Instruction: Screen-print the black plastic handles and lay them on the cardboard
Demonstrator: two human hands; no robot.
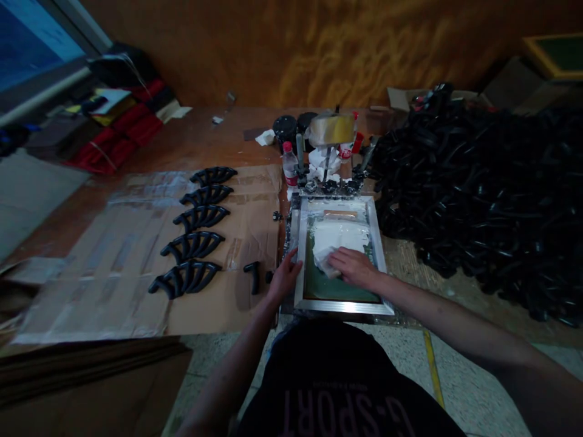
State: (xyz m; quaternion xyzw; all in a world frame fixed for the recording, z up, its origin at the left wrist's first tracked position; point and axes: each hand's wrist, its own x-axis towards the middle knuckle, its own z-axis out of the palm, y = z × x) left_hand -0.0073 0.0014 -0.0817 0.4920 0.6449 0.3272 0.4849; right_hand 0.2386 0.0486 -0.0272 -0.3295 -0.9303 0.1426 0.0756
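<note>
White wad (327, 261) grasped in right hand (350, 266), on the green screen at the near edge of the white paste (342, 233), left hand (286, 278) at the metal frame's (344, 307) left edge, can't tell if gripping, one black part (254, 279) near the cardboard's (200, 315) right edge, black pile (478, 182) along the desk's right side.

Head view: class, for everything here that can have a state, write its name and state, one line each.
Right hand: closed on white wipe
White wipe: crumpled, held against the screen
Left hand: at the frame's left edge, grip unclear
Framed screen: partly covered
White paste: spread unevenly
Bottle: upright, capped
Fanned black parts: five groups
Lone black part: lying apart
Black heap: piled loosely
</note>
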